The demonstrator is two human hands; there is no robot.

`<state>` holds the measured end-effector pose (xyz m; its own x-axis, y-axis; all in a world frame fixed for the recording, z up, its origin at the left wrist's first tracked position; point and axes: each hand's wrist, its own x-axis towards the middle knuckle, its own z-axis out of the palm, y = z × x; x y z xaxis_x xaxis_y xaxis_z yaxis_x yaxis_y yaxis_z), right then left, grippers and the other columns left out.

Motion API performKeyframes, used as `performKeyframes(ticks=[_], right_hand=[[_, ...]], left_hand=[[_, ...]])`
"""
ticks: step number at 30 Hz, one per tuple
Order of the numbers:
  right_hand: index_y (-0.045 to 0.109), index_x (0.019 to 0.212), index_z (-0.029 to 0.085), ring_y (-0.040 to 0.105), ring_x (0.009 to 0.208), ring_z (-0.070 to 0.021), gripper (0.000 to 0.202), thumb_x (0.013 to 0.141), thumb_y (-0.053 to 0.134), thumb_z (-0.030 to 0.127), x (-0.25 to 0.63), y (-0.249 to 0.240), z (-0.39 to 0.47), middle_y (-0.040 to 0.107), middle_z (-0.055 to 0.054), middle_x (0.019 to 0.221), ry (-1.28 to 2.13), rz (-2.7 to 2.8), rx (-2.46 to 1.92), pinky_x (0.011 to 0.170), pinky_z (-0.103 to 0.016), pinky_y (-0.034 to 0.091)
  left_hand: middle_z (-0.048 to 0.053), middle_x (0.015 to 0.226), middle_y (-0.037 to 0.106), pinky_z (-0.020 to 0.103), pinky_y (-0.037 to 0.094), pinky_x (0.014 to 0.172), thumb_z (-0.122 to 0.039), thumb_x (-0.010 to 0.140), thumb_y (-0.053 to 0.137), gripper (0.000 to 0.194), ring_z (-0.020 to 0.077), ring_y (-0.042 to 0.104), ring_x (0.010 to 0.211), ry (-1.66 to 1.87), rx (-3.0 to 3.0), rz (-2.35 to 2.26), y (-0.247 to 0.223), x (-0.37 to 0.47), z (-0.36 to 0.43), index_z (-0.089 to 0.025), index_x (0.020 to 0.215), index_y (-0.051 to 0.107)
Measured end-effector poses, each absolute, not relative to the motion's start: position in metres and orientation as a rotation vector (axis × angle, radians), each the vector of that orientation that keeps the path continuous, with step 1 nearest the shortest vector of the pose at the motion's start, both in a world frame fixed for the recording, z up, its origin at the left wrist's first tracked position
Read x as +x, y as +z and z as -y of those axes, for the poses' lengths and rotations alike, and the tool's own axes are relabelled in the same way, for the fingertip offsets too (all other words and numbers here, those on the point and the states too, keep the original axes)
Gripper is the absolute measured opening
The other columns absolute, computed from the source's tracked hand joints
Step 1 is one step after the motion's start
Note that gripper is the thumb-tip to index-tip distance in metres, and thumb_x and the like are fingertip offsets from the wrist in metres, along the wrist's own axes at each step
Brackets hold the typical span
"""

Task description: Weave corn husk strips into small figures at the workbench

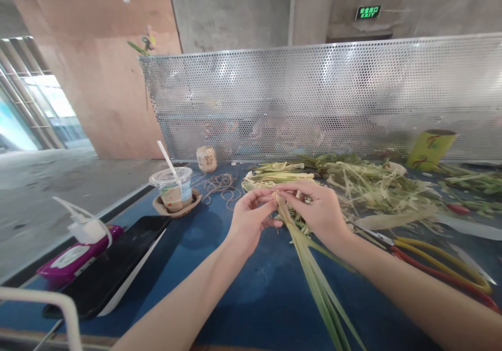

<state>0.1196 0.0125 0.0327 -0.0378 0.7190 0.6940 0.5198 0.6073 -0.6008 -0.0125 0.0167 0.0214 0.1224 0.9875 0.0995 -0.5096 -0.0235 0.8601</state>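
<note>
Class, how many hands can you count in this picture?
2: the left hand and the right hand, both at the far end of the leaf strips; no others show.

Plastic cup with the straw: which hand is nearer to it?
Left. The left hand is to the right of the cup, apart from it, fingers on the leaf strip; the right hand is farther right, at the same strip.

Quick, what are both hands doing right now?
Left hand: closed, pinching the top end of the long green leaves.
Right hand: closed, fingertips pinching the same end.
</note>
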Motion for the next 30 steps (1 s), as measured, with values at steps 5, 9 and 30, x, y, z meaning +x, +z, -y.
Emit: performKeyframes(ticks=[5, 9, 30], right_hand=[[0.069, 0.083, 0.023, 0.061, 0.066, -0.0150, 0.014, 0.073, 0.060, 0.024, 0.121, 0.034, -0.014, 0.069, -0.002, 0.080, 0.302, 1.654, -1.043, 0.052, -0.025, 0.046], [0.067, 0.083, 0.020, 0.062, 0.073, -0.0158, 0.014, 0.071, 0.062, 0.024, 0.121, 0.035, -0.016, 0.069, -0.003, 0.085, 0.456, 1.565, -0.986, 0.058, -0.026, 0.050], [0.062, 0.071, 0.017, 0.062, 0.067, -0.0131, 0.015, 0.060, 0.071, 0.023, 0.124, 0.034, -0.024, 0.064, -0.001, 0.069, 0.794, 1.479, -0.866, 0.068, -0.029, 0.053]], left_hand=[[-0.001, 0.065, 0.061, 0.017, 0.050, 0.040, -0.014, 0.052, 0.076, 0.027, 0.0076, 0.057, 0.051, 1.342, 0.931, -0.669, 0.020, -0.014, -0.017, -0.011, 0.075, 0.062], [0.003, 0.071, 0.065, 0.017, 0.053, 0.045, -0.017, 0.057, 0.075, 0.025, 0.0107, 0.062, 0.061, 1.321, 0.904, -0.655, 0.022, -0.014, -0.017, -0.010, 0.077, 0.062], [0.000, 0.063, 0.065, 0.019, 0.045, 0.032, -0.020, 0.062, 0.069, 0.019, 0.0073, 0.051, 0.037, 1.560, 1.307, -0.903, 0.026, -0.016, -0.015, -0.013, 0.075, 0.058]])
